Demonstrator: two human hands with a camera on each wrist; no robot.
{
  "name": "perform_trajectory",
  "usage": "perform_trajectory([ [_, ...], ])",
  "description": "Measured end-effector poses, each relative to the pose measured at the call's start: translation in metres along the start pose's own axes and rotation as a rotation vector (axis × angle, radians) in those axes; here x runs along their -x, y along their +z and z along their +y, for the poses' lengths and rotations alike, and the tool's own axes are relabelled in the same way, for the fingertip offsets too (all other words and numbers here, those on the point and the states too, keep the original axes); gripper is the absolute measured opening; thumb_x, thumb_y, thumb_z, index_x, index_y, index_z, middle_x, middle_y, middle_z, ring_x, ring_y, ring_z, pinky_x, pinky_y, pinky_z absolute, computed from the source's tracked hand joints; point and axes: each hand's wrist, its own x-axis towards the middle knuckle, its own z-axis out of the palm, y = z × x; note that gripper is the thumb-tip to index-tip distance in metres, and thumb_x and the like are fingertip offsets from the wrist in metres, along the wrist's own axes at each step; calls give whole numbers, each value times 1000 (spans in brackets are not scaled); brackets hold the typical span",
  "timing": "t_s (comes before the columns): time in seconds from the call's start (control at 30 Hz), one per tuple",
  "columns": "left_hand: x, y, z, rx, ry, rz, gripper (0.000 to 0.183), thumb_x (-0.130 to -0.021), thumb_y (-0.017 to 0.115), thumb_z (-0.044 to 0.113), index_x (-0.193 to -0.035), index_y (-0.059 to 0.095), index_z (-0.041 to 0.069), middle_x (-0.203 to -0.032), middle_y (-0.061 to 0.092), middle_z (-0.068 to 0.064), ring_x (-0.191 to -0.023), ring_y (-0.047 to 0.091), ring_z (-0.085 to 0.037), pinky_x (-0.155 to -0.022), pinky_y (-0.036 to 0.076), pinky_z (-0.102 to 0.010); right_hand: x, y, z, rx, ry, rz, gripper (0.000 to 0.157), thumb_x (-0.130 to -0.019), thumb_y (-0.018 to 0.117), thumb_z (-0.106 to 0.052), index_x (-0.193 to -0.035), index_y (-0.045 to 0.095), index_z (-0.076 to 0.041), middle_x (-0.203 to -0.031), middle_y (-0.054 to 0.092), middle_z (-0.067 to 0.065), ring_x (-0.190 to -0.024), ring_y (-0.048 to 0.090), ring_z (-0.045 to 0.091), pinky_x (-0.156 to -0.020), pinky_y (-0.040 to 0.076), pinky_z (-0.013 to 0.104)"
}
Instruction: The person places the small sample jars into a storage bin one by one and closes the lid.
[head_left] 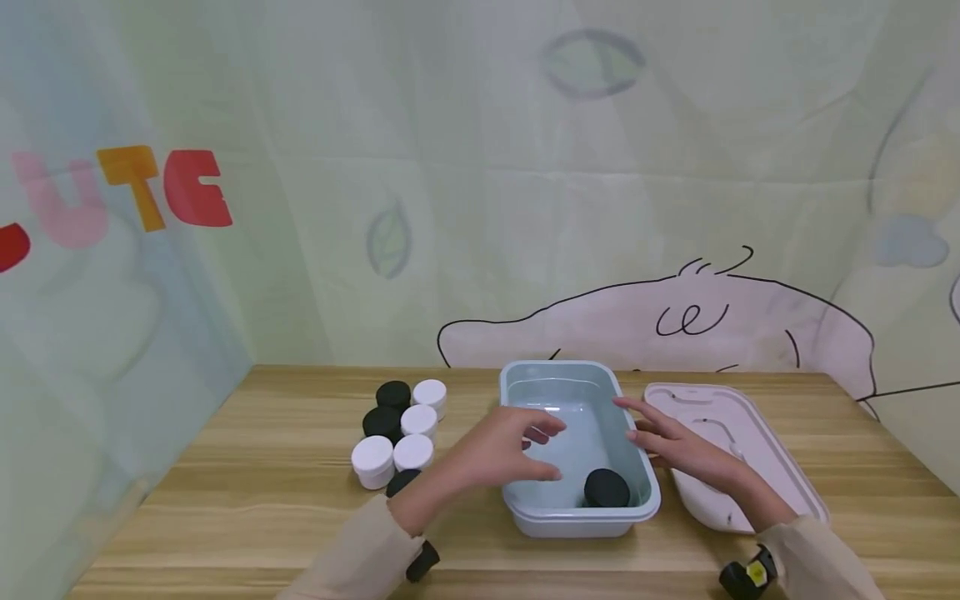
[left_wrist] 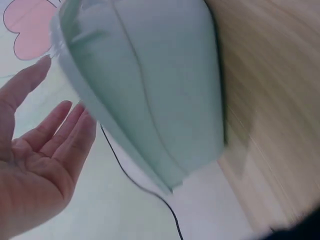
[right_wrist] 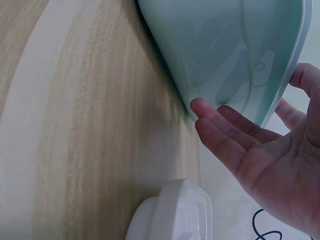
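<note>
The left hand (head_left: 506,447) reaches over the left rim of a pale blue, rectangular plastic container (head_left: 573,528), thumb and fingers spread well apart, holding nothing. The right hand (head_left: 678,450), loosely open with extended fingers, is at the container's right rim, gripping nothing; how firmly it touches cannot be told. A round black jar (head_left: 606,487) sits inside, in the near right corner. Right of the container, a pale, rounded rectangular plastic lid (head_left: 720,433) lies on the wood-grain table (head_left: 262,467). Left, four round white jars (head_left: 372,461) and three black ones (head_left: 382,422) cluster, the nearest black one partly hidden by the left arm.
</note>
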Motion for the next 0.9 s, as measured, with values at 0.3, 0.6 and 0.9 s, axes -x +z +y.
perform_trajectory([
  [0.3,39,-26,-19,54,-12,134,44,-74,74,17,-113,60,2,-109,63,-11,-98,59,-20,-82,50,-32,0,-1,0,13,-23,-6,55,-97,40,-29,-145,17,-18,-144,17,29,-125,31,46,-89,43,52],
  [0.6,73,-42,-37,64,-53,226,45,-73,76,21,-111,62,1,-105,65,-10,-99,60,-26,-80,51,-29,0,-2,-1,18,-22,-21,55,-98,40,-29,-146,15,-16,-143,17,31,-125,30,47,-89,42,53],
  [0.9,97,-50,-54,129,-111,257,47,-71,77,15,-110,60,-4,-108,62,-15,-99,58,-30,-79,51,-31,-1,-2,0,15,-8,-24,55,-98,40,-29,-146,15,-17,-144,18,30,-125,31,46,-90,41,55],
])
